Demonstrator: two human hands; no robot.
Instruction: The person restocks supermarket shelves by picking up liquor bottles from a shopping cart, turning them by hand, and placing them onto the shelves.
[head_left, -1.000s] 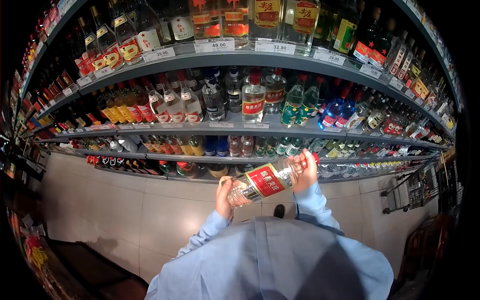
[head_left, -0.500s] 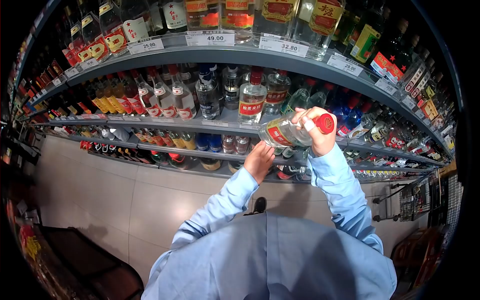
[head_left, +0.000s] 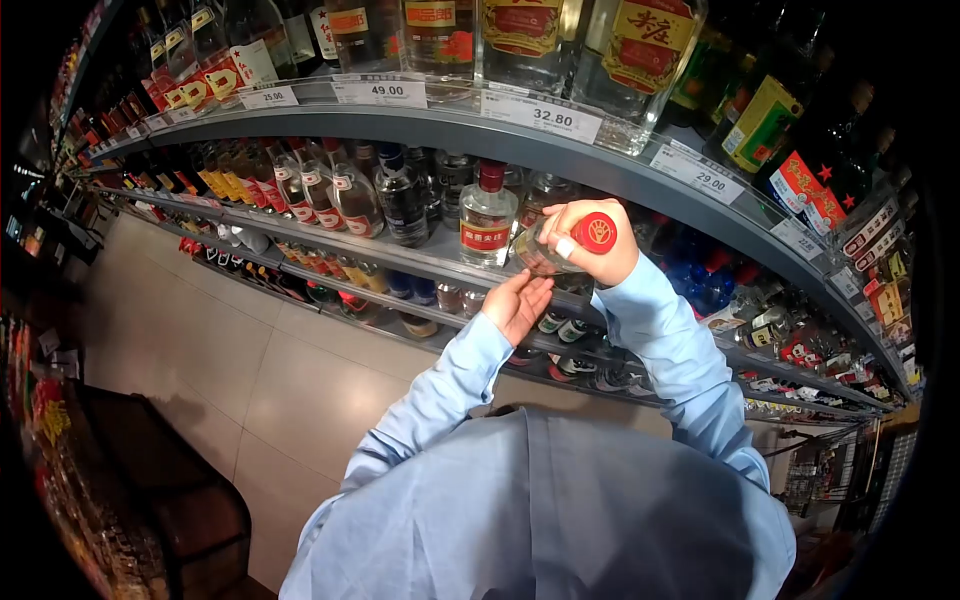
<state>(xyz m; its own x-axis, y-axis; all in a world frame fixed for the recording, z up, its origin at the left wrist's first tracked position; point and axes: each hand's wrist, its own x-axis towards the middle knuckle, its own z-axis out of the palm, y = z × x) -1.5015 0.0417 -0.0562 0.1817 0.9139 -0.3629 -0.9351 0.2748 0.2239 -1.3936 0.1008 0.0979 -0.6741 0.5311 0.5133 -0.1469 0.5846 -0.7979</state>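
Note:
My right hand [head_left: 606, 248] is wrapped round the neck of a clear glass liquor bottle [head_left: 535, 258] with a red cap. The cap points up towards me, and the bottle's base is at the front edge of the middle shelf [head_left: 420, 248]. Below it, my left hand [head_left: 520, 306] is open, palm up, its fingertips close to the bottle's lower end; whether they touch it I cannot tell. Just left of the held bottle stands another red-capped bottle [head_left: 487, 222] with a red label.
Large bottles [head_left: 640, 60] line the upper shelf, whose edge carries price tags [head_left: 543, 115] and overhangs my hands. More bottles [head_left: 350, 200] fill the middle shelf's left. A dark stand [head_left: 165, 490] is at lower left, and a shopping cart [head_left: 815, 470] at right.
The held bottle has swung from lying slantwise to more end-on, its base nearer the shelf. My left hand has turned palm up, its fingers stretched out. The view has shifted.

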